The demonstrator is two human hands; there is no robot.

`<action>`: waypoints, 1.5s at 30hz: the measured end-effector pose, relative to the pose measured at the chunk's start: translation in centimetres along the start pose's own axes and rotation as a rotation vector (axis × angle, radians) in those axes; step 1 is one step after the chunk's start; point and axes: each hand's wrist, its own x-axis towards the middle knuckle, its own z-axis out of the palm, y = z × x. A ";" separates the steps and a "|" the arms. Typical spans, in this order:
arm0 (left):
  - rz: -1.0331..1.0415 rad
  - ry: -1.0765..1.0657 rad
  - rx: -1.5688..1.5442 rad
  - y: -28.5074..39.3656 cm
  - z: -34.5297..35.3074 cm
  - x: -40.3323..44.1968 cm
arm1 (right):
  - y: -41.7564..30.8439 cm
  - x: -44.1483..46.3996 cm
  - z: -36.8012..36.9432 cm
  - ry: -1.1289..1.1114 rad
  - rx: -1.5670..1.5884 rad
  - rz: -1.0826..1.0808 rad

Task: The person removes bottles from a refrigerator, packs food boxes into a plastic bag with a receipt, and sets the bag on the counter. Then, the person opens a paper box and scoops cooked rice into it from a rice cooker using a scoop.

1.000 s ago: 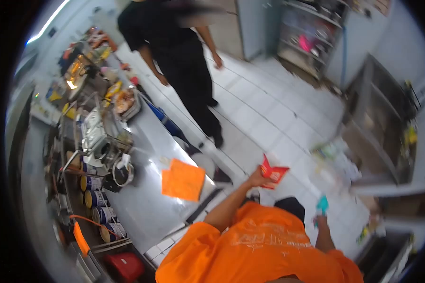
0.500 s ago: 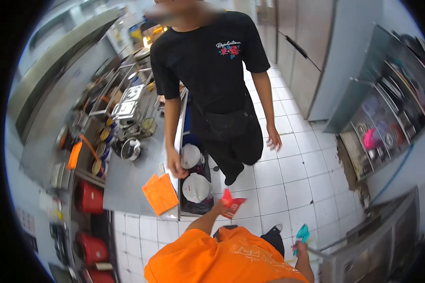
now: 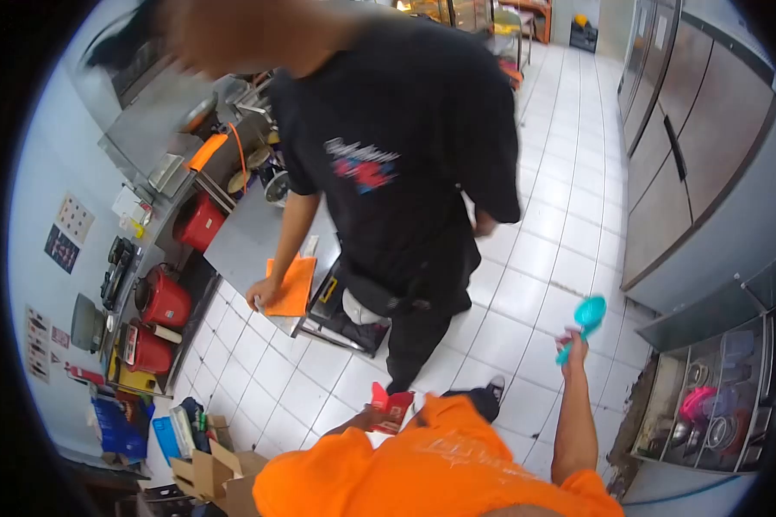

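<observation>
My right hand [image 3: 572, 346] is closed round the handle of a teal plastic scoop [image 3: 590, 312], its bowl raised above the tiled floor. Low in front of my orange shirt, my left hand [image 3: 369, 420] grips a red packet [image 3: 396, 408]; its fingers are partly hidden. A co-worker in a black T-shirt [image 3: 397, 138] stands just ahead of me. The co-worker's hand [image 3: 264, 294] rests at the corner of the steel table [image 3: 246, 241], beside an orange cloth [image 3: 294, 287].
Red bins [image 3: 165, 297] line the left wall. Cardboard boxes [image 3: 220, 470] stand at the lower left. On the right are a tall steel fridge [image 3: 703, 138] and a shelf unit [image 3: 655, 414] with kitchenware. White floor tiles [image 3: 535, 258] run between.
My view has swung left. The scoop has risen in my right hand, while the red packet stays in my left. The co-worker has come closer, leaning to the table's corner with one hand.
</observation>
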 end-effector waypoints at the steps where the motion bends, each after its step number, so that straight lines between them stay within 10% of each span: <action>1: 0.009 -0.040 -0.002 0.4 2.3 0.2 | -3.2 -0.8 3.0 -0.110 -0.104 0.061; 11: 0.049 -0.456 -0.238 7.1 7.2 1.0 | -15.4 16.1 7.3 -0.244 -0.223 -0.147; 15: 0.009 -0.629 -0.611 6.9 15.7 2.7 | -3.5 26.1 -1.5 -0.043 -0.625 0.131; 17: -0.324 -0.132 -0.522 13.8 14.2 -5.4 | 3.1 31.2 -10.0 -0.025 -0.659 0.648; 19: -0.380 -0.030 -0.817 19.0 12.2 -8.7 | 5.7 30.8 -6.7 -0.068 -1.299 0.387; 21: -0.537 0.160 -1.071 23.5 11.3 -10.9 | 1.7 25.7 4.0 -0.650 -1.725 -0.267; 24: -0.306 0.452 -1.140 24.5 13.8 -11.0 | 4.2 27.5 16.2 -1.292 -1.802 -0.459; 33: -0.195 0.761 -1.724 26.8 13.9 -5.1 | 17.2 21.4 50.0 -2.298 -1.804 -1.156; 38: -0.224 0.959 -1.781 24.9 12.3 3.6 | 38.6 13.5 61.7 -2.222 -1.251 -1.347; 45: -0.154 1.392 -1.899 22.8 9.8 17.3 | 54.6 4.8 68.8 -2.052 -1.710 -1.613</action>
